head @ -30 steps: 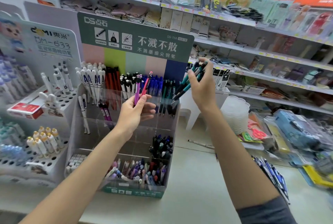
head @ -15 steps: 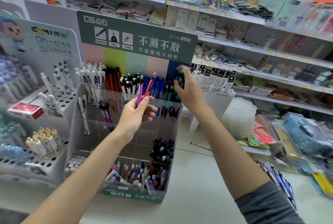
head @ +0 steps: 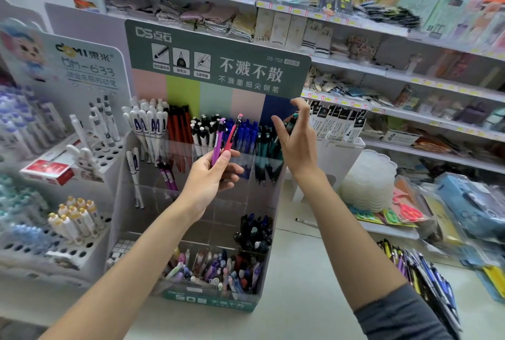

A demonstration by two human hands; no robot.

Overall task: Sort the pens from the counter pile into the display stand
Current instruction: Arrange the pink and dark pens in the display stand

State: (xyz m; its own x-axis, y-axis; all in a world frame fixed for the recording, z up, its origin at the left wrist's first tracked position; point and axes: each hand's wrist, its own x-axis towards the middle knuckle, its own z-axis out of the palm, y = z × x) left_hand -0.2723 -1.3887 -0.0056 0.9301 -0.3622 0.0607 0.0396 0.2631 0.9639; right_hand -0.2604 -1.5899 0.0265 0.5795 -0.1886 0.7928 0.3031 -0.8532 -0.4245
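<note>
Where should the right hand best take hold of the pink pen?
Pinch the pink pen on its free upper barrel, above the left hand, from the right: the purple pen crowds its left, and the lower end is gripped.

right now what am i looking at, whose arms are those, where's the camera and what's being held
There is no machine here: these are a person's two bare arms, seen from a single camera worn on their head that looks forward and down. They stand at a shop counter with a display stand full of pens sorted by colour. The left hand grips two pens, a purple pen and a pink pen. The right hand reaches to the teal pens in the stand's top right compartment, fingers spread. I cannot tell whether it grips any. A loose pile of pens lies on the counter at the far right.
</note>
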